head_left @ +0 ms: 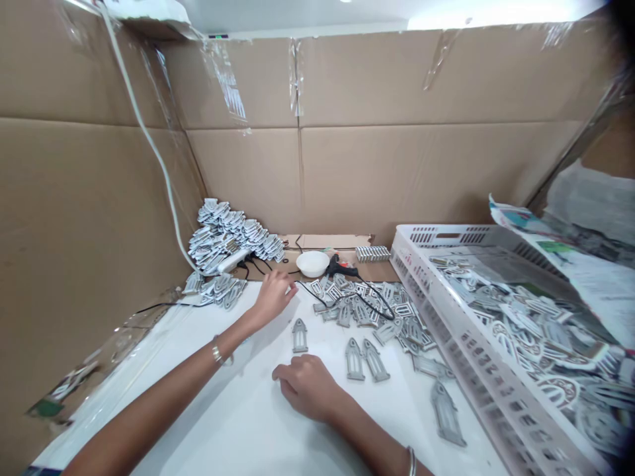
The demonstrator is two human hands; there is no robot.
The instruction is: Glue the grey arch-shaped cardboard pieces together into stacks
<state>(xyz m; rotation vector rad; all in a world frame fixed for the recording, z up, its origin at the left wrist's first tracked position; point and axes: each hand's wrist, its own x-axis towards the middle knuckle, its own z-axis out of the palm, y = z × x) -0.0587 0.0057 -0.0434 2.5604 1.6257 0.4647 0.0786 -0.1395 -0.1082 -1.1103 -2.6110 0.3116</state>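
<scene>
My left hand (272,299) is above the white tabletop just short of a white bowl (312,264). Its fingers are loosely bent and a little apart, with nothing visible in them. Closer to me, my right hand (308,387) rests low over the table, fingers curled in; whatever they might hold is hidden. Between the hands lies one flat grey arched piece with slots (299,336). Two similar arched pieces (366,360) lie side by side to the right of my right hand, and another arched piece (447,414) is farther right.
A black glue gun (341,266) with a looping cord lies beside the bowl, behind a loose heap of grey pieces (364,304). Stacked pieces (228,231) fill the back left corner. At right stands a white plastic crate (446,344) full of pieces. Cardboard walls (372,165) enclose the table.
</scene>
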